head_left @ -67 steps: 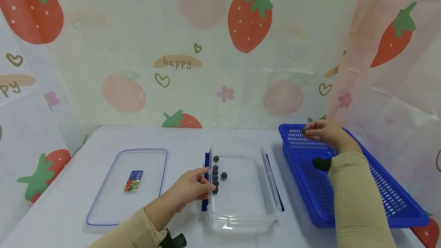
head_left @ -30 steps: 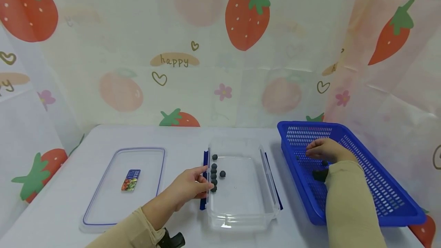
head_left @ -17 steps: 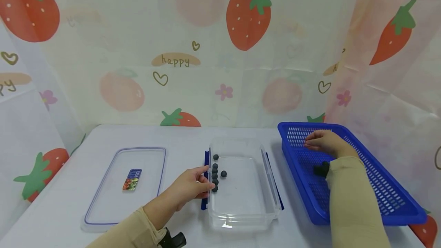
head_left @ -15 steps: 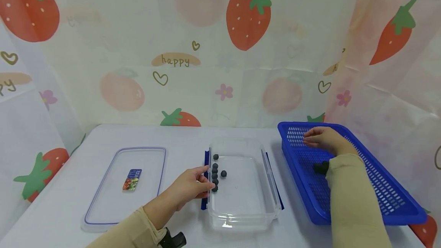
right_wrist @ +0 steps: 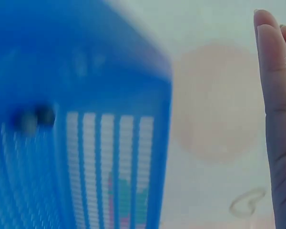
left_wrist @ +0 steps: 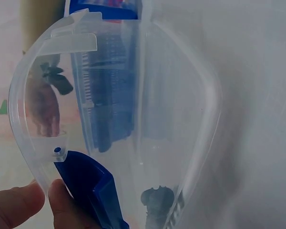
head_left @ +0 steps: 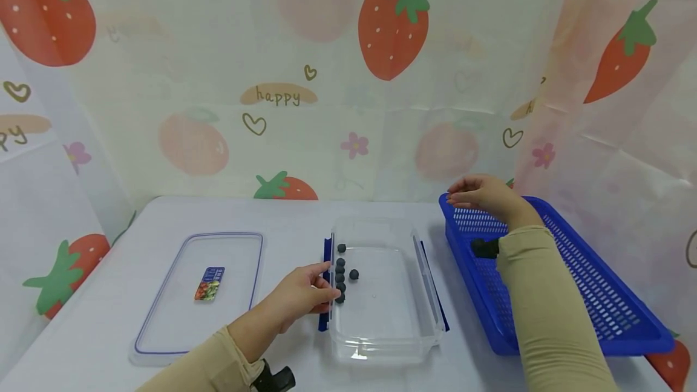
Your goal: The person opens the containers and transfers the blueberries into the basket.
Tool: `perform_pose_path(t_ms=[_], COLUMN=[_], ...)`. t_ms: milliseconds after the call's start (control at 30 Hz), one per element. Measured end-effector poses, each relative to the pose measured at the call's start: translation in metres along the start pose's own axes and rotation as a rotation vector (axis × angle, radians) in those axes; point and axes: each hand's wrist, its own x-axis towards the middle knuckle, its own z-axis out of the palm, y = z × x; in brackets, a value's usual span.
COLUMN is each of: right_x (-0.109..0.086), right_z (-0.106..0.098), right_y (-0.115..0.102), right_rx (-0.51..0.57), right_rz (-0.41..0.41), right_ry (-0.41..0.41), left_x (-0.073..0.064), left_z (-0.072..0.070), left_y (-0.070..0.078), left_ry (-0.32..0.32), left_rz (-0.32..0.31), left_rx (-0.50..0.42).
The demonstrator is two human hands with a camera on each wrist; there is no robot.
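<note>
A clear plastic food container (head_left: 381, 319) stands mid-table with blue side latches, one open latch (left_wrist: 88, 186) hanging beside my left fingers. My left hand (head_left: 306, 292) grips its left wall, thumb near the rim. Several dark blueberries (head_left: 340, 278) line the container's left side, and a single blueberry (head_left: 354, 274) sits apart. My right hand (head_left: 484, 195) is above the far left part of a blue basket (head_left: 490, 331). Its fingers (right_wrist: 278, 90) look fairly straight, and no berry shows at them; the thumb is hidden in the right wrist view. Blurred dark berries (right_wrist: 45, 114) lie in the basket.
A clear lid (head_left: 163, 331) with a violet-blue edge lies left of the container, bearing a colourful label (head_left: 209, 284). Behind the white table (head_left: 294, 216) hangs a strawberry-print sheet (head_left: 327, 29). Black wrist cameras (head_left: 274, 378) are on both sleeves.
My right hand carried a berry over the basket, dipped into it without one visible at its fingers, then rose and moved left to the far rim. The left hand stays on the container.
</note>
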Motion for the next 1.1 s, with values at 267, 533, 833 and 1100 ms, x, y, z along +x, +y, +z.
perform_pose_path(t_ms=[267, 533, 833, 1100], right_x=[0.023, 0.046, 0.061, 0.065], right_z=[0.047, 0.099, 0.144, 0.164], right_y=[-0.019, -0.024, -0.026, -0.016], right_rx=[0.010, 0.011, -0.012, -0.001], right_rz=[-0.050, -0.035, -0.023, 0.043], right_ry=[-0.062, -0.147, -0.219, -0.274], left_x=[-0.001, 0.000, 0.000, 0.000], left_z=[0.001, 0.001, 0.001, 0.000], left_y=[0.000, 0.000, -0.001, 0.000], left_ry=[-0.001, 0.002, -0.002, -0.014], left_rz=[0.004, 0.000, -0.004, -0.006], left_rx=[-0.001, 0.004, 0.005, 0.001])
